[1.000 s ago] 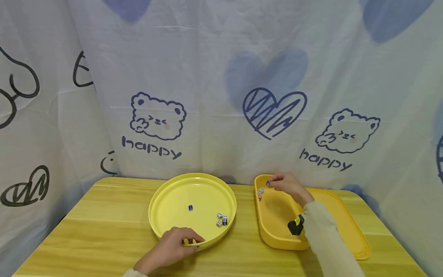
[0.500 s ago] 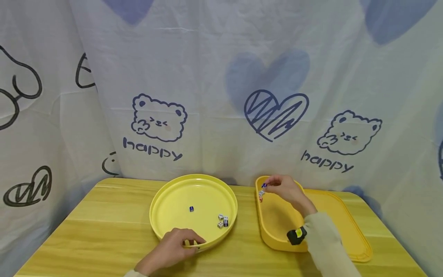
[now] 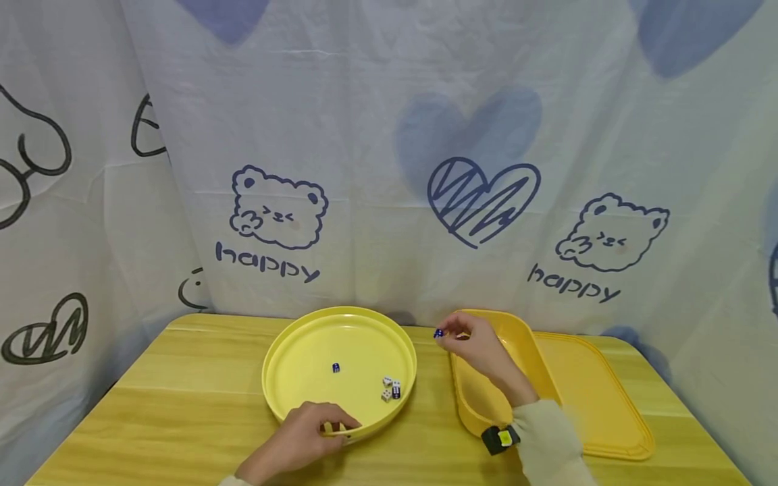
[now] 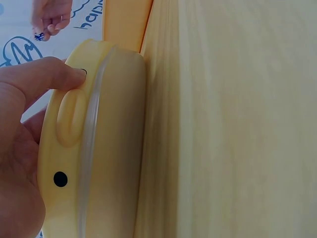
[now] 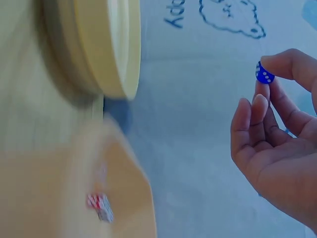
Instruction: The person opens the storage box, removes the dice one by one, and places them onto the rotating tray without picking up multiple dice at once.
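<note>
While our left grip (image 3: 306, 432) holds the round tray (image 3: 304, 354) at its near rim, our right grip (image 3: 480, 347), closed to a narrow pinch, has 1 blue die (image 3: 439, 333) raised just left of the box (image 3: 527, 341), the tray lying farther left.

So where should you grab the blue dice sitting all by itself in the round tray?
Pinch the lone blue die by two opposite sides, best from straight above. It's small and blocky, apart from the dice cluster, so there's room around it; the round tray has a raised rim that would likely hamper a sideways reach.
</note>
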Motion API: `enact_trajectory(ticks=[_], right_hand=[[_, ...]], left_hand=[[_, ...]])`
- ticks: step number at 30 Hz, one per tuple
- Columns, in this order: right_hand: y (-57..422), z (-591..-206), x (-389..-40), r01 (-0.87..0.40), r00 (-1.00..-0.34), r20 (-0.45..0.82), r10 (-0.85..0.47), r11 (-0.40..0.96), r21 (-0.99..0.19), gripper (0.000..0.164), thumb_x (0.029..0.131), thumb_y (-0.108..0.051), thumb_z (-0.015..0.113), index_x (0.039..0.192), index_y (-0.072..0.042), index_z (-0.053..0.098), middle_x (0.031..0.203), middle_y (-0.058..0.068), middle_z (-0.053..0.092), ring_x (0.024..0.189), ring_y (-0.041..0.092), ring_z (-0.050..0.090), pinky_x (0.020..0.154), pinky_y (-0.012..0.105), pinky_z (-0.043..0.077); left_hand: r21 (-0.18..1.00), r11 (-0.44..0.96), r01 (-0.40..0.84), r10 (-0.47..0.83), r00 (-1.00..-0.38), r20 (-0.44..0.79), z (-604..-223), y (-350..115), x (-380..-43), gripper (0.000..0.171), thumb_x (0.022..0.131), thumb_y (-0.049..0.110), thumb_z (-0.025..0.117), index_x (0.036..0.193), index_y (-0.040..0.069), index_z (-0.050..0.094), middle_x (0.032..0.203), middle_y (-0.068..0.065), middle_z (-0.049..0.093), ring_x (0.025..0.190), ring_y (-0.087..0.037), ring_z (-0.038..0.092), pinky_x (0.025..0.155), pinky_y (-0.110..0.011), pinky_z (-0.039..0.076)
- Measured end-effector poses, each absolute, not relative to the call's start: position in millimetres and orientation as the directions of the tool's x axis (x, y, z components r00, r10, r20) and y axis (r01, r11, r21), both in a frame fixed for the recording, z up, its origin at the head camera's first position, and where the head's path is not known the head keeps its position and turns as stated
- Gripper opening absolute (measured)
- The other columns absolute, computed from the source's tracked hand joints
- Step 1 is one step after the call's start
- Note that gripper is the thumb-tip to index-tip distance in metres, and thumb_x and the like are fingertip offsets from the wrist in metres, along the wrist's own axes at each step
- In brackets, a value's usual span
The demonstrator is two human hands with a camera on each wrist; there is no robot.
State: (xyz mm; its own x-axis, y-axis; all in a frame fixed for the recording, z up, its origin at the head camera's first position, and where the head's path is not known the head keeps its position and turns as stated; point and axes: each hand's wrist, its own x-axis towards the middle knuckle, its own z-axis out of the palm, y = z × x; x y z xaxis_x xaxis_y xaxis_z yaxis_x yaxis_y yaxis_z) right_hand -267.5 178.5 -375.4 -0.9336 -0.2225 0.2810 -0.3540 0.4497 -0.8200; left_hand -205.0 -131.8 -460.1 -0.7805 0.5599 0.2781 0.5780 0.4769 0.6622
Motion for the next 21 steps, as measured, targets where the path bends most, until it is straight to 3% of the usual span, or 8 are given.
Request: enact_trajectory(ticks=[8,21], right_hand=[[151,-397,-258,-0.315,-0.946,0.264,-0.188,0.344,-0.884,0.013,0.084,-0.005,0.072,0.095,-0.001,0.065,0.087,0.004,0.060,0.081,0.019,0.053,0.075,0.028,0.047],[118,-427,-259,-0.417,-0.877,0.291,-0.382,0.303,-0.857,0.014,0.082,-0.004,0.074,0.092,0.003,0.067,0.086,0.007,0.065,0.075,0.017,0.057,0.067,0.024,0.051]], left_hand=[[0.672,0.483,0.562,0.554,-0.790,0.263,-458,-130,-203,0.018,0.084,0.010,0.071,0.100,0.016,0.076,0.087,0.015,0.065,0.074,0.002,0.053,0.060,-0.022,0.044],[0.635,0.477,0.607,0.555,-0.769,0.317,-459,-131,-204,0.019,0.081,0.008,0.072,0.098,0.016,0.076,0.083,0.014,0.065,0.071,0.003,0.053,0.057,-0.021,0.043]])
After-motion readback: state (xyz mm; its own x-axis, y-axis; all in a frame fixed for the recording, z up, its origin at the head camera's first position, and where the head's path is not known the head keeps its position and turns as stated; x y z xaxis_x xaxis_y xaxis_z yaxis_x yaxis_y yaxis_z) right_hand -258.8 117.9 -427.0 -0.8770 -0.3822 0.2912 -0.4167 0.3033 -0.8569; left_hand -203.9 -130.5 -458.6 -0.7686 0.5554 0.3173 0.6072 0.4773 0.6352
